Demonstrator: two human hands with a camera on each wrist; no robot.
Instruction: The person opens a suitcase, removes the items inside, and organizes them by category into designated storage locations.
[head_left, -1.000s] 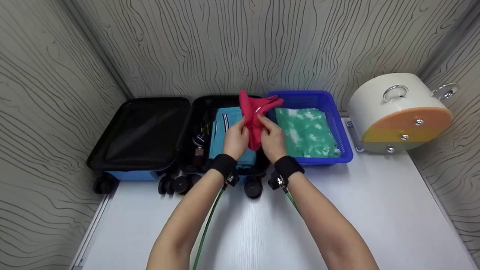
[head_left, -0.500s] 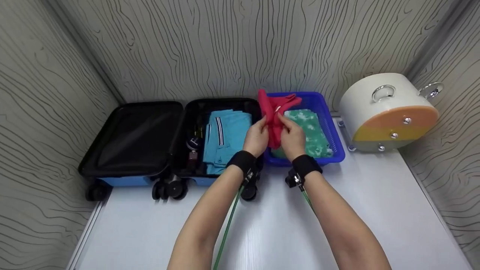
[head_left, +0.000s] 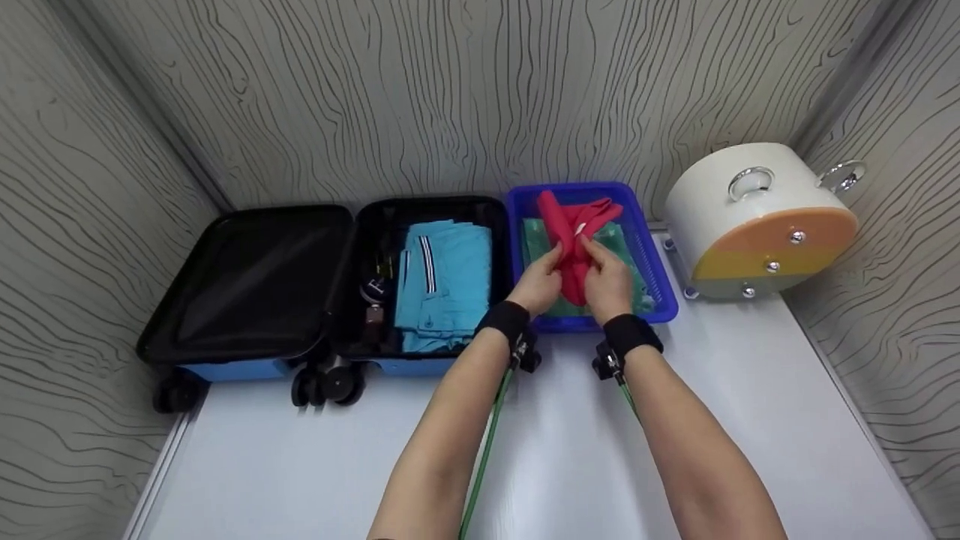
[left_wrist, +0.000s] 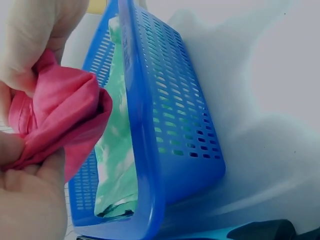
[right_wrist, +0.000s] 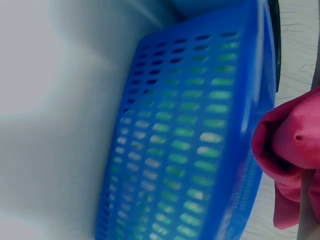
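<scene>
A bunched red garment (head_left: 574, 281), with a small white mark on it, hangs over the blue basket (head_left: 566, 324). My left hand (head_left: 538, 286) grips its left side and my right hand (head_left: 611, 286) its right side, thumbs on top and close together. Two folds of the cloth stick up past my fingers. In the left wrist view the garment (left_wrist: 67, 107) shows as a rolled bundle between both hands. Beneath it, a green and white tie-dye cloth (left_wrist: 117, 150) lies folded in the basket. The right wrist view shows an open fold of the red garment (right_wrist: 300, 137) beside the basket's rim.
Left of the basket an open suitcase (head_left: 345, 300) lies flat, with folded blue clothes (head_left: 454, 277) and small items, including a brown bottle (head_left: 374, 315). Its black lid half (head_left: 255, 285) is farther left. A white round cabinet (head_left: 720, 187) with coloured drawers stands at right.
Both hands have carried the red garment right, from between the suitcase and the basket to over the basket. The blue clothes in the suitcase have come into fuller view.
</scene>
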